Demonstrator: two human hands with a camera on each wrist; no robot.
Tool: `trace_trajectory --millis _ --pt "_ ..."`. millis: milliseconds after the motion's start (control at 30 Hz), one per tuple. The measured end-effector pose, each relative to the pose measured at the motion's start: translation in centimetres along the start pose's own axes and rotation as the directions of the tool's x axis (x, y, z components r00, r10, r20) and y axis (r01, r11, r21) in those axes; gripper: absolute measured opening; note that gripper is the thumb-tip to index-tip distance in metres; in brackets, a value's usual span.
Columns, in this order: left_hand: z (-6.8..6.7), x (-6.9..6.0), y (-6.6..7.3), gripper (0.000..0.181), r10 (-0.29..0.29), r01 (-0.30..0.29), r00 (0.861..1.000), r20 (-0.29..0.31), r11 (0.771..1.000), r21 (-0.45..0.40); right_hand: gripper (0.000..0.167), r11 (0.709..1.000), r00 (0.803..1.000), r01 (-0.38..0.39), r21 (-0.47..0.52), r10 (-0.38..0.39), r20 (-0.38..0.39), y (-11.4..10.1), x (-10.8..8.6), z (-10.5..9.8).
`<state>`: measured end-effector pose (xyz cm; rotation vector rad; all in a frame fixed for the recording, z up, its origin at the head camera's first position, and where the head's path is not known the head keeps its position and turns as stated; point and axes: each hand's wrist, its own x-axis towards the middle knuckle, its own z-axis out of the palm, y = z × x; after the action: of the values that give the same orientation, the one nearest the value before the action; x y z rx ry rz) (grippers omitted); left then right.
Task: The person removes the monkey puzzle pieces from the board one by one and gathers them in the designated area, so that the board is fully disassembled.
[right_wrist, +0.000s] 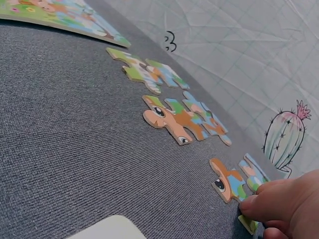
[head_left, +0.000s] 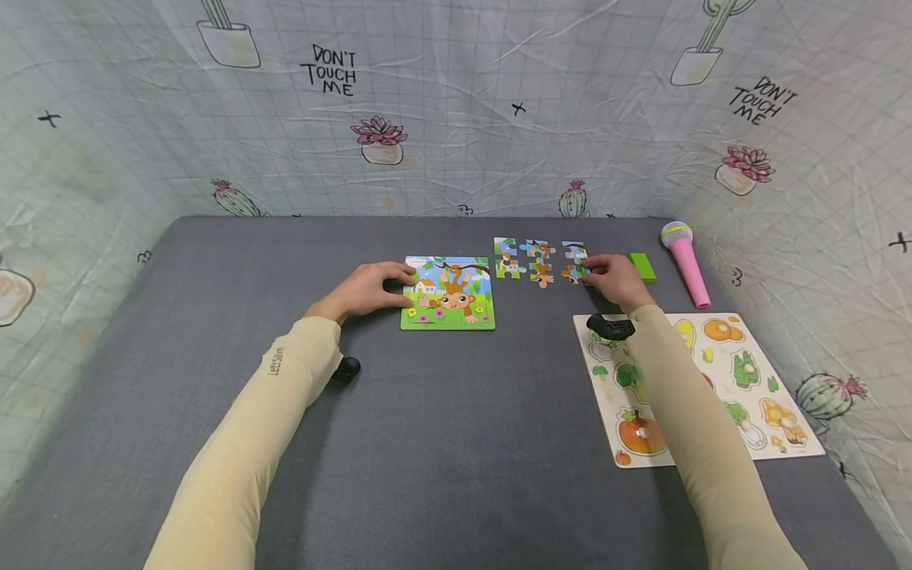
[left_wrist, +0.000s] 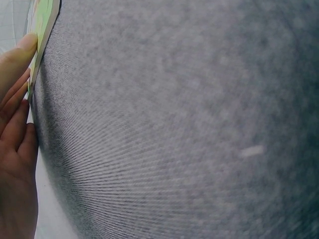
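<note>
A square monkey jigsaw (head_left: pixel 456 297) lies on the dark table. My left hand (head_left: pixel 369 290) holds its left edge, thumb low and index finger higher up. The left wrist view shows the thumb (left_wrist: pixel 22 52) against the board's edge (left_wrist: pixel 50 22). Right of the jigsaw, loose puzzle pieces (head_left: pixel 507 267) lie in short columns. My right hand (head_left: pixel 617 279) is at the rightmost column, thumb and fingertips pinching a puzzle piece (right_wrist: pixel 246 225) with a green corner, mostly hidden by the fingers. A piece with a monkey's eye (right_wrist: pixel 227 184) lies right beside the thumb.
A green block (head_left: pixel 643 267) and a pink toy microphone (head_left: pixel 689 269) lie beyond my right hand. Under my right forearm is a wooden board of vegetable pictures (head_left: pixel 606 427). A patterned cloth (head_left: pixel 456 111) hangs behind the table's back edge.
</note>
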<state>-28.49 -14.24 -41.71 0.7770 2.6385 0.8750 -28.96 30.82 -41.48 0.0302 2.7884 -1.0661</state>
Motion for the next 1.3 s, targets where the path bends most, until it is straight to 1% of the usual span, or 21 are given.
trace_trajectory --millis 200,433,633,867,1033,1167,1300 --pt "0.1 0.0 -0.2 0.046 0.003 -0.003 1.000 0.003 1.000 0.005 0.037 1.000 1.000 0.007 -0.029 -0.007 -0.001 0.0 0.0 0.0" --pt "-0.1 0.0 -0.1 0.046 -0.007 0.007 1.000 0.004 1.000 0.005 0.037 0.999 1.000 0.011 -0.031 -0.011 0.000 0.1 0.1 0.0" --pt "-0.2 -0.1 0.1 0.045 -0.003 0.003 1.000 0.002 1.000 0.002 0.037 0.999 1.000 0.011 -0.034 -0.011 0.005 0.1 0.2 0.0" --pt "-0.2 0.0 0.0 0.045 0.005 -0.005 1.000 0.005 1.000 0.003 0.037 0.999 1.000 0.026 -0.048 -0.026 -0.010 0.0 0.2 0.0" --pt "-0.2 -0.1 0.0 0.045 0.002 -0.002 1.000 0.004 1.000 0.001 0.037 0.999 1.000 0.023 -0.033 -0.023 -0.007 0.0 0.1 -0.1" --pt "-0.1 0.0 -0.1 0.046 0.000 0.000 1.000 0.003 1.000 -0.003 0.036 1.000 1.000 0.010 0.006 -0.010 -0.006 -0.2 -0.1 0.0" --pt "0.1 0.1 -0.2 0.046 0.000 0.000 1.000 0.004 1.000 -0.004 0.038 0.999 1.000 -0.001 0.053 0.001 0.001 -1.8 -0.3 0.6"
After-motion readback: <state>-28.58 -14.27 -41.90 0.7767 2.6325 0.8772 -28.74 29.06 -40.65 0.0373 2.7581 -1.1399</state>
